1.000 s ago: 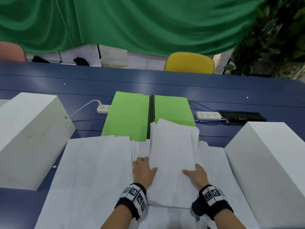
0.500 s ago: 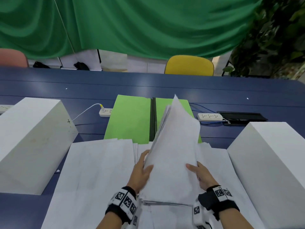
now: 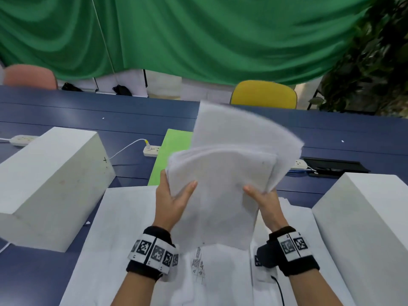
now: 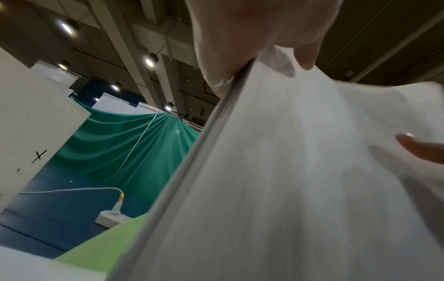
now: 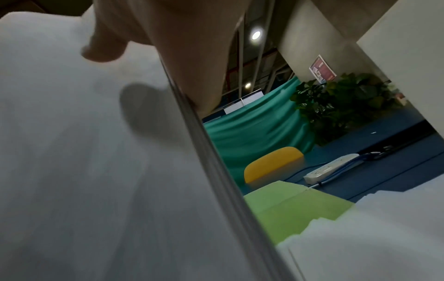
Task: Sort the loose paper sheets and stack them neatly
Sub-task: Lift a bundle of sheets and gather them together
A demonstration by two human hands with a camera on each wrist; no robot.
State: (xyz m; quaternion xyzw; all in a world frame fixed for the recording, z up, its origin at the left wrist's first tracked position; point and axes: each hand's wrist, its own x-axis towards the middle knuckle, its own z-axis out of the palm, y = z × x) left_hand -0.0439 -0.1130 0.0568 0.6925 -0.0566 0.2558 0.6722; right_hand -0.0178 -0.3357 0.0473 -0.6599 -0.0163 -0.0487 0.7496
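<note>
I have the paper stack point(image 3: 223, 186) pinched at its side edges, left hand point(image 3: 171, 203) and right hand point(image 3: 263, 200) each with thumb in front; it's now lifted clear of the loose sheets point(image 3: 132, 228) it lay on a second ago. White blocks point(image 3: 44, 184) flank me; beyond, the green folder point(image 3: 172, 155) is half hidden.

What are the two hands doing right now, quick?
Left hand: closed on the left edge of the paper stack, lifted off the table.
Right hand: closed on the stack's right edge.
</note>
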